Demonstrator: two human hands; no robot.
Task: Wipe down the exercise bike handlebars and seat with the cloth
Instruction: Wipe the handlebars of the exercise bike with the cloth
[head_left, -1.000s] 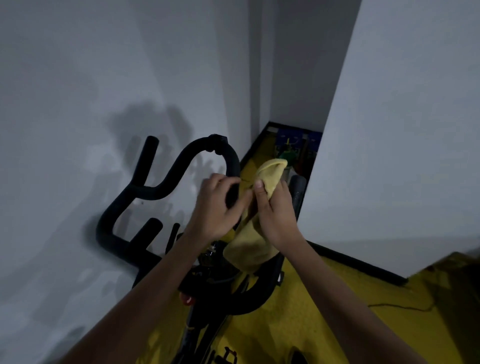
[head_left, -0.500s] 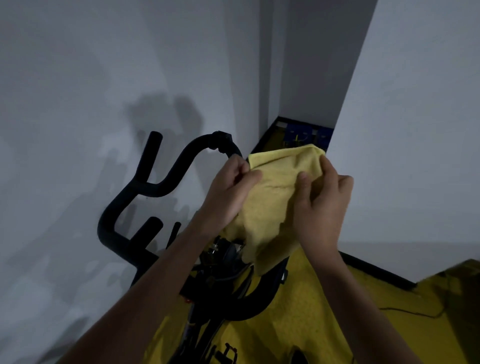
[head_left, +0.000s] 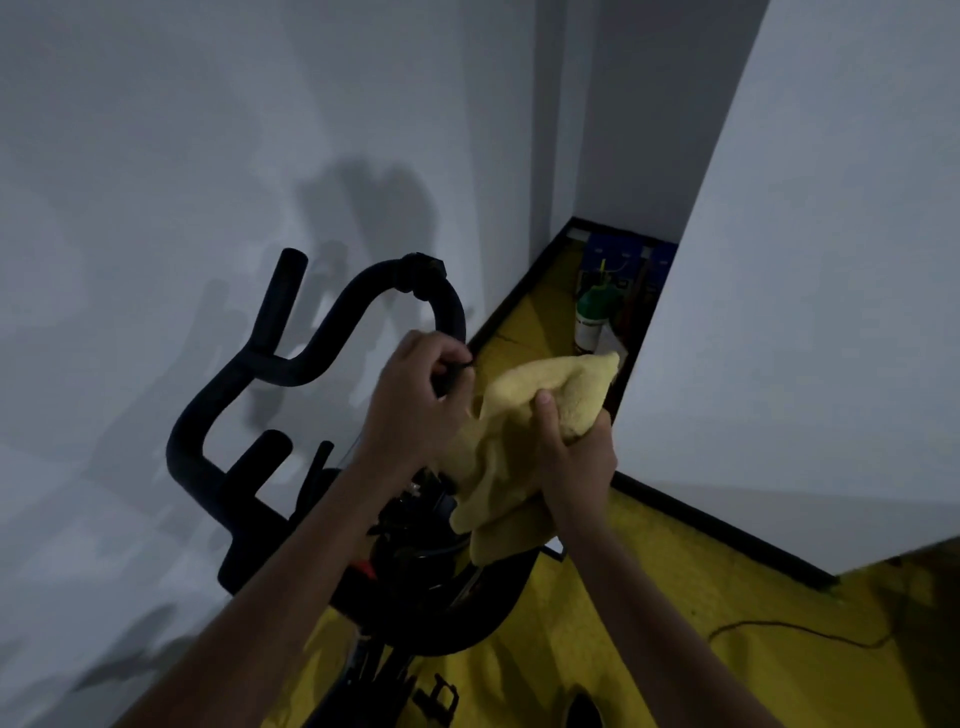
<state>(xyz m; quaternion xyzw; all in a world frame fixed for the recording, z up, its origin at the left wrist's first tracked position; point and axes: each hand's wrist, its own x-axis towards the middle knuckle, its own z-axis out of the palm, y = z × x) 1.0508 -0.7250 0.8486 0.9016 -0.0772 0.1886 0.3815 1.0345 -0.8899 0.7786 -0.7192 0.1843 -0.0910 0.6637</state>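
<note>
The black handlebars (head_left: 322, 338) of the exercise bike curve up in front of a white wall at centre left. My left hand (head_left: 415, 410) has its fingers curled round the right loop of the bar, just below its top bend. A yellow cloth (head_left: 571, 384) hangs bunched directly to the right of that hand. My right hand (head_left: 571, 452) grips the cloth from below, thumb pressed into its middle, and the loose lower part drapes over the bike's dark centre stem (head_left: 415, 525). The seat is not in view.
White walls close in on the left and right, forming a narrow corner. A green and white bottle (head_left: 589, 322) and blue boxes (head_left: 608, 254) stand on the yellow floor (head_left: 597, 623) in that corner. A black cable (head_left: 779, 629) lies at the right, and a pedal (head_left: 436, 696) shows at the bottom.
Half a second ago both hands held the cloth spread between them. Now it is bunched in my right hand, lower down, and my left hand has shifted onto the handlebar.
</note>
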